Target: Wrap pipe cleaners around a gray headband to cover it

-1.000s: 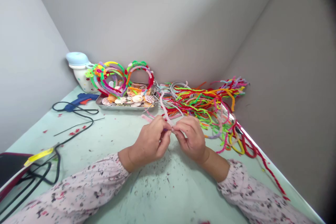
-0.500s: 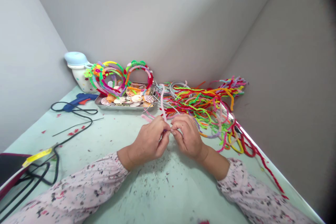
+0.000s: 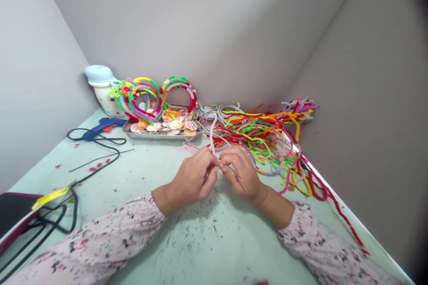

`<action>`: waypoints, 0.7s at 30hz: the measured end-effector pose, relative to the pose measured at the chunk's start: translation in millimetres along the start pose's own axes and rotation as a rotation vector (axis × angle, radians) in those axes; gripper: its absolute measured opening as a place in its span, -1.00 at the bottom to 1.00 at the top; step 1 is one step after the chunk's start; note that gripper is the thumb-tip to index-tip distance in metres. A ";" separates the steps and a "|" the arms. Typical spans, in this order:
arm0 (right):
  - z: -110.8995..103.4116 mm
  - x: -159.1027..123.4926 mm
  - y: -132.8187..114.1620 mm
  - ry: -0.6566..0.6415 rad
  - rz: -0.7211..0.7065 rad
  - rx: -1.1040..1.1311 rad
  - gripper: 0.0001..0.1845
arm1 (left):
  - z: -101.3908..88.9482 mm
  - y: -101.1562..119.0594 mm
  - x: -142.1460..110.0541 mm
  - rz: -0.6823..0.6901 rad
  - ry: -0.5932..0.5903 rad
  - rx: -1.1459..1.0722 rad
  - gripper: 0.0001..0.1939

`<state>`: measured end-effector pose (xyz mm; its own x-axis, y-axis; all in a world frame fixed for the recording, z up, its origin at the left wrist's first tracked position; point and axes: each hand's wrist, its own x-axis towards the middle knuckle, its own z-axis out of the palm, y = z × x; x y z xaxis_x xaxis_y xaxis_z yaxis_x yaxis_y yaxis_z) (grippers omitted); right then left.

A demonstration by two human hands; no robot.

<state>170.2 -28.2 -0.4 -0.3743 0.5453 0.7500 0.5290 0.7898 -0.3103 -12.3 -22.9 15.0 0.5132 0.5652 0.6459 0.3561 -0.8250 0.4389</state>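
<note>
Over the middle of the table my left hand (image 3: 194,176) and my right hand (image 3: 241,173) meet, thumbs and index fingers pinched with their tips touching. A pale pink pipe cleaner (image 3: 212,136) rises from between them and curls at its top. Another pink end pokes out on the far side of my left hand. Both hands are closed on the pipe cleaner; the part between the fingertips is hidden. Just beyond lies a tangled heap of coloured pipe cleaners (image 3: 257,127).
At the back, a metal tray (image 3: 157,138) of seashells (image 3: 174,124) bears several pipe-cleaner headbands (image 3: 179,81). A blue glue gun (image 3: 100,129) with a black cord (image 3: 115,156) lies left, near a white bottle (image 3: 107,98) with a blue lid. Grey walls enclose the table's back and sides.
The whole view has shifted slightly, so everything sits a little further right. Both hands keep the same pinch, and the pink pipe cleaner's upper end leans a bit more to the right.
</note>
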 end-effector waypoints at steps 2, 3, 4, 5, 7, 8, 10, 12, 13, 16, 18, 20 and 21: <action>-0.7 0.6 -1.5 -0.011 0.012 0.015 -0.93 | -0.3 0.2 0.1 0.014 -0.002 0.003 -0.92; -1.1 1.0 -2.4 -0.020 0.020 0.027 -0.93 | -0.5 0.1 0.0 0.021 -0.003 0.005 -0.92; -1.4 1.5 -3.2 -0.030 0.030 0.042 -0.92 | -0.6 -0.1 -0.2 0.027 -0.004 0.008 -0.92; -1.7 2.0 -4.1 -0.038 0.040 0.059 -0.92 | -0.6 -0.4 -0.4 0.032 -0.005 0.011 -0.92; -2.0 2.8 -5.3 -0.054 0.061 0.098 -0.91 | -0.6 -1.2 -0.7 0.038 -0.006 0.016 -0.91; -2.1 3.2 -5.7 -0.061 0.071 0.118 -0.91 | -0.6 -1.5 -0.8 0.041 -0.006 0.017 -0.90; -2.4 3.7 -6.0 -0.077 0.096 0.157 -0.89 | -0.4 -2.1 -0.9 0.045 -0.008 0.015 -0.90; -2.8 4.3 -5.5 -0.102 0.129 0.194 -0.86 | 0.0 -2.7 -1.0 0.042 -0.012 0.012 -0.89; -3.0 4.6 -5.0 -0.113 0.141 0.210 -0.85 | 0.2 -3.0 -1.1 0.037 -0.012 0.011 -0.89; -3.1 5.4 -2.8 -0.113 0.142 0.222 -0.84 | 1.4 -4.2 -1.6 0.004 -0.004 0.001 -0.90; -2.6 5.4 -1.4 -0.090 0.128 0.213 -0.86 | 2.1 -4.9 -1.9 -0.023 0.002 -0.012 -0.90; -1.7 4.9 -0.7 -0.074 0.126 0.216 -0.87 | 2.5 -5.2 -1.9 -0.042 0.002 -0.022 -0.90; -1.3 4.6 -0.6 -0.070 0.129 0.225 -0.87 | 2.6 -5.1 -1.9 -0.046 0.001 -0.025 -0.90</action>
<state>169.1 -26.6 4.0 -0.3706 0.6572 0.6563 0.3961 0.7510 -0.5283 -13.1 -19.7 9.9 0.4959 0.6023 0.6255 0.3599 -0.7981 0.4832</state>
